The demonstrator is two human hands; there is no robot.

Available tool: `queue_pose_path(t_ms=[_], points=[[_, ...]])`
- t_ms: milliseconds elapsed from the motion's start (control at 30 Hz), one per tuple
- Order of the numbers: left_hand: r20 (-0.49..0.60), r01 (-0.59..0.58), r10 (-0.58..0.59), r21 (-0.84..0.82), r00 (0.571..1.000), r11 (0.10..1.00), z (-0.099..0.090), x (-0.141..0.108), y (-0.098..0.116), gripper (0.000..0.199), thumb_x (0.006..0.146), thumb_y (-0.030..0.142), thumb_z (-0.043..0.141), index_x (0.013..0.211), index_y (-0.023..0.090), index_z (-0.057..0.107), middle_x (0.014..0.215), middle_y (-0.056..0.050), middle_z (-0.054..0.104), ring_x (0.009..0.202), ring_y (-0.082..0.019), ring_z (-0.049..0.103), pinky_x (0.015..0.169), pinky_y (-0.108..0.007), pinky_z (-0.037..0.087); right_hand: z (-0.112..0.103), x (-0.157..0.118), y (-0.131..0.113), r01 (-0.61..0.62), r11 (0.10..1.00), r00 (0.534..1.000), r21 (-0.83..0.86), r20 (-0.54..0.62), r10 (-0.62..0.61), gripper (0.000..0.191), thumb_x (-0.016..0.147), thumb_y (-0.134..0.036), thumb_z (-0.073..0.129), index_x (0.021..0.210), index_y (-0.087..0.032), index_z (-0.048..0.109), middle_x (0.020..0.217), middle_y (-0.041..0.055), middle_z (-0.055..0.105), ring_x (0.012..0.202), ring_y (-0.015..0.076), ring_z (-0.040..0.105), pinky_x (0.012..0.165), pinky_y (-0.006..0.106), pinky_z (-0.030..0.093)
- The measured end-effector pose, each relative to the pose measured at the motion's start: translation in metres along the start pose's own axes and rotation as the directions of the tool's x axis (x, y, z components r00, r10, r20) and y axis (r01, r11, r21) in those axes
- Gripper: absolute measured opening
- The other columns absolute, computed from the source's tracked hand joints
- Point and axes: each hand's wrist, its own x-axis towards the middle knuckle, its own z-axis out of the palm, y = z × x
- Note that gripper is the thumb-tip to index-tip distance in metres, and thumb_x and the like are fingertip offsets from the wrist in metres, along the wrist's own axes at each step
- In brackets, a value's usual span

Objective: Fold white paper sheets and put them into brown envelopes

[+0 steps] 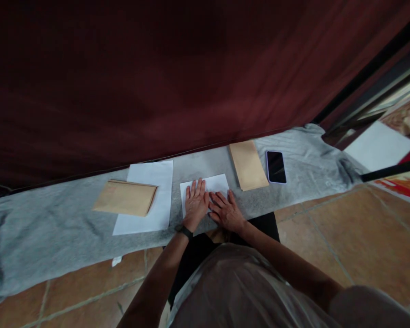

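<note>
A white sheet of paper (216, 182) lies on the grey cloth in front of me, possibly folded; I cannot tell. Flat on its left part rests my left hand (196, 204), fingers stretched out and a dark band on the wrist. My right hand (226, 212) lies over the paper's lower right part with its fingers spread. Both hands cover much of the sheet. To the left, several brown envelopes (125, 197) lie across larger white paper (152, 173). Another brown envelope stack (248, 165) sits to the right of the sheet.
A phone (276, 167) with a dark screen lies right of the right-hand envelopes. Grey cloth (54, 218) covers the narrow bench. A dark red curtain (157, 91) hangs behind it. Tiled floor (345, 228) shows in front, and a dark frame bar (392, 171) stands at right.
</note>
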Motion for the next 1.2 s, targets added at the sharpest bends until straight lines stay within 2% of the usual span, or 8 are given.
queue_pose_path(t_ms=[133, 300, 467, 633, 833, 900, 1067, 1200], points=[[-0.005, -0.032, 0.032, -0.014, 0.999, 0.999, 0.001, 0.005, -0.010, 0.055, 0.105, 0.031, 0.029, 0.156, 0.015, 0.035, 0.163, -0.009, 0.034, 0.155, -0.028, 0.021, 0.125, -0.053, 0.020, -0.001, -0.001, 0.001, -0.018, 1.000, 1.000, 0.014, 0.004, 0.017, 0.045, 0.105, -0.047, 0.040, 0.146, -0.030, 0.050, 0.160, 0.0056, 0.042, 0.147, 0.0294, 0.036, 0.123, 0.064, 0.006], [-0.007, -0.036, 0.037, 0.009, 0.999, 0.999, -0.002, -0.012, -0.012, 0.055, 0.104, 0.033, 0.031, 0.156, 0.015, 0.035, 0.166, -0.011, 0.027, 0.156, -0.028, 0.018, 0.125, -0.054, 0.021, -0.002, 0.000, 0.001, -0.064, 0.997, 0.998, 0.045, 0.002, 0.064, 0.045, 0.107, -0.041, 0.037, 0.148, -0.028, 0.049, 0.157, 0.0057, 0.046, 0.145, 0.0268, 0.039, 0.124, 0.061, 0.011], [0.046, -0.050, 0.047, 0.072, 0.998, 0.996, -0.003, -0.025, -0.012, 0.059, 0.099, 0.024, 0.038, 0.157, 0.014, 0.033, 0.166, -0.011, 0.026, 0.156, -0.029, 0.013, 0.126, -0.055, 0.017, 0.004, 0.033, -0.006, -0.123, 0.989, 0.990, 0.078, -0.055, 0.128, 0.048, 0.107, -0.037, 0.036, 0.151, -0.021, 0.045, 0.157, 0.0088, 0.045, 0.145, 0.0255, 0.041, 0.124, 0.053, 0.021], [0.076, -0.057, 0.050, 0.092, 0.996, 0.994, -0.004, -0.022, -0.011, 0.059, 0.098, 0.021, 0.036, 0.156, 0.008, 0.035, 0.166, -0.014, 0.026, 0.156, -0.030, 0.012, 0.126, -0.055, 0.016, 0.018, 0.061, 0.000, -0.116, 0.991, 0.989, 0.065, -0.083, 0.121, 0.046, 0.107, -0.038, 0.039, 0.150, -0.025, 0.047, 0.159, 0.0051, 0.042, 0.146, 0.0255, 0.038, 0.123, 0.053, 0.020], [0.029, -0.034, 0.033, 0.053, 0.999, 0.998, -0.008, -0.021, -0.009, 0.058, 0.102, 0.027, 0.033, 0.158, 0.011, 0.030, 0.165, -0.011, 0.030, 0.156, -0.026, 0.017, 0.126, -0.053, 0.018, 0.022, 0.051, 0.020, -0.155, 0.988, 0.978, 0.005, -0.141, 0.154, 0.050, 0.105, -0.041, 0.044, 0.151, -0.022, 0.046, 0.162, 0.0085, 0.037, 0.148, 0.0279, 0.035, 0.122, 0.050, 0.024], [0.009, 0.003, -0.003, 0.054, 1.000, 0.999, -0.008, -0.022, -0.010, 0.059, 0.103, 0.030, 0.032, 0.158, 0.010, 0.029, 0.165, -0.013, 0.029, 0.155, -0.026, 0.019, 0.126, -0.051, 0.019, 0.023, 0.047, 0.023, -0.193, 0.981, 0.968, -0.006, -0.163, 0.189, 0.051, 0.105, -0.041, 0.044, 0.152, -0.021, 0.045, 0.162, 0.0109, 0.036, 0.148, 0.0286, 0.035, 0.122, 0.049, 0.025], [-0.106, 0.195, -0.188, 0.065, 0.977, 0.979, -0.005, -0.028, -0.027, 0.062, 0.105, 0.036, 0.030, 0.157, 0.003, 0.026, 0.163, -0.021, 0.030, 0.154, -0.029, 0.023, 0.124, -0.051, 0.023, 0.027, 0.039, 0.028, -0.288, 0.958, 0.937, 0.000, -0.208, 0.282, 0.056, 0.105, -0.043, 0.044, 0.154, -0.017, 0.041, 0.164, 0.0158, 0.031, 0.148, 0.0311, 0.034, 0.120, 0.051, 0.028], [-0.143, 0.194, -0.187, 0.033, 0.972, 0.980, -0.009, -0.033, -0.035, 0.063, 0.105, 0.037, 0.030, 0.158, 0.002, 0.024, 0.161, -0.023, 0.033, 0.153, -0.032, 0.025, 0.122, -0.055, 0.027, 0.028, 0.035, 0.030, -0.305, 0.952, 0.928, 0.000, -0.223, 0.297, 0.058, 0.104, -0.043, 0.044, 0.155, -0.017, 0.039, 0.164, 0.0171, 0.028, 0.148, 0.0330, 0.034, 0.120, 0.052, 0.028]])
